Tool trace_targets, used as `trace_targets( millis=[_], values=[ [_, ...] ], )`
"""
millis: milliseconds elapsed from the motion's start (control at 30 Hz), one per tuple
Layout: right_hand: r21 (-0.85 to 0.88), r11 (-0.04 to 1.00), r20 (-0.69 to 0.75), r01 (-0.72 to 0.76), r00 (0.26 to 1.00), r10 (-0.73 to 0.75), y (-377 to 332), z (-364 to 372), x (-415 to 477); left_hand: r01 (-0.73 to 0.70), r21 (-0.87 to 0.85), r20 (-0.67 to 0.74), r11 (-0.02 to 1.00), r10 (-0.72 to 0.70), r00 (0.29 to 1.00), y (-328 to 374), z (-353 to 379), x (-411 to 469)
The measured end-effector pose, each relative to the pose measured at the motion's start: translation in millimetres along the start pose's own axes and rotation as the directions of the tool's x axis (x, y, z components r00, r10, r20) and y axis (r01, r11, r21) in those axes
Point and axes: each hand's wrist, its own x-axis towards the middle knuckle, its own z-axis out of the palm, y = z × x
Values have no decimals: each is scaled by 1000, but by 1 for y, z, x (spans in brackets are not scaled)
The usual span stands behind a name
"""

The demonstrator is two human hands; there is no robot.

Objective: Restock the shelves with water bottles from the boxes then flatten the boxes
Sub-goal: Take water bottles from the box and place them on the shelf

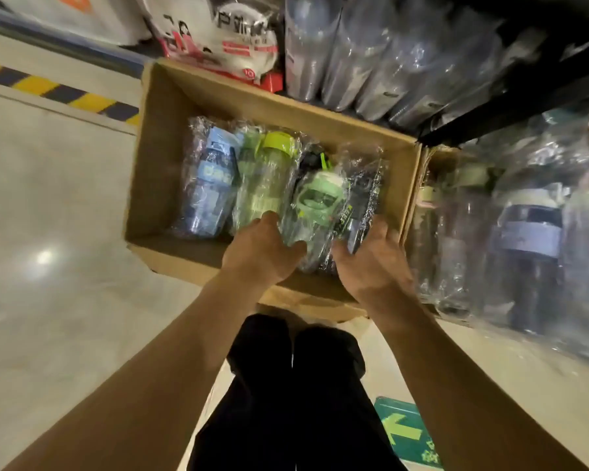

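Note:
An open cardboard box (157,158) stands on the floor with several plastic-wrapped water bottles lying in it. A blue bottle (208,185) lies at the left, a lime green bottle (266,178) beside it, a pale green bottle (315,205) in the middle and a dark bottle (361,205) at the right. My left hand (262,249) reaches into the box and touches the base of the lime green and pale green bottles. My right hand (371,256) curls round the base of the dark bottle.
A black shelf (510,107) on the right carries wrapped clear bottles (371,56) above and more bottles (524,232) below. White printed bags (218,32) lie behind the box. A yellow-black floor stripe (58,90) runs at the left. My dark trousers (296,385) stand before the box.

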Motion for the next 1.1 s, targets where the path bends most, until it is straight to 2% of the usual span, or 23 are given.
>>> trace_targets(
  millis=[133,267,367,500,600,700,900,1000,1100],
  values=[
    [208,955,74,-211,977,200,26,51,78,83,-208,106,975,-62,992,-15,70,90],
    [373,857,177,-354,934,309,43,90,124,88,-377,119,922,-46,992,-24,120,141],
    [446,833,188,-326,944,269,52,111,141,55,-400,95,915,-18,995,-30,133,160],
    [669,676,179,-310,949,258,63,129,153,40,-355,156,934,18,988,-31,131,169],
    [748,574,228,-334,941,250,69,131,159,48,-283,217,958,15,976,-29,129,168],
    [793,493,272,-358,932,239,70,131,162,117,-501,277,857,31,960,-39,126,170],
    [817,494,215,-298,952,218,64,126,148,152,-635,263,757,28,964,-45,100,150],
    [862,450,185,-232,972,147,54,105,119,103,-669,253,736,95,963,-48,83,120],
    [873,465,112,-149,988,107,49,75,80,95,-743,214,662,102,971,-42,54,76]
  ],
)
